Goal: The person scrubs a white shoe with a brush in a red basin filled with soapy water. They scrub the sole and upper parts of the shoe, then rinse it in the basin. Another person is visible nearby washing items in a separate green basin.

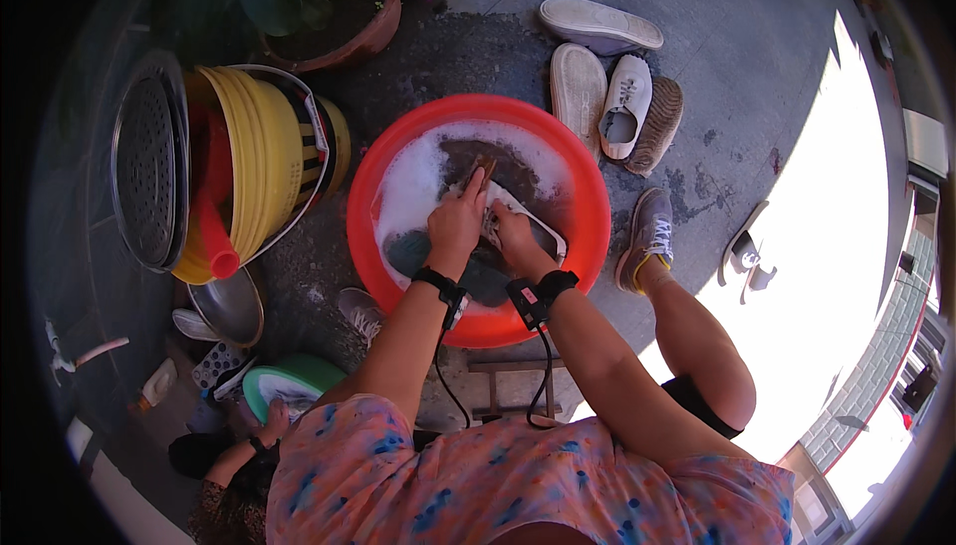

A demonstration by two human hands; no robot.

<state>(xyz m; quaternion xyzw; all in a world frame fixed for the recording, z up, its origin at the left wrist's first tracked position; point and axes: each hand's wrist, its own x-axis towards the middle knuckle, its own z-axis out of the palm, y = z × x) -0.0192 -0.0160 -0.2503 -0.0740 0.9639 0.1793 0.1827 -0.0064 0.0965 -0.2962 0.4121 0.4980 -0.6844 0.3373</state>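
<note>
A red plastic basin (pixel 478 334) stands before me, holding brown soapy water and white foam (pixel 414 175). Over the water, my left hand (pixel 457 222) grips a brown scrub brush (pixel 487 166), its end showing past my extended index finger. My right hand (pixel 517 235) is closed on a white shoe (pixel 551 230), tilted and partly in the water. The brush is close against the shoe; the fingers hide whether its bristles touch. Dark shapes, too blurred to name, lie under the water near my wrists.
Several pale shoes (pixel 626 108) lie beyond the basin at right. A yellow bucket (pixel 258 172) lies tipped at left, beside a perforated metal lid (pixel 151 164). A potted plant (pixel 336 48) stands behind. At lower left, another person's hand (pixel 276 422) reaches into a green basin (pixel 325 372).
</note>
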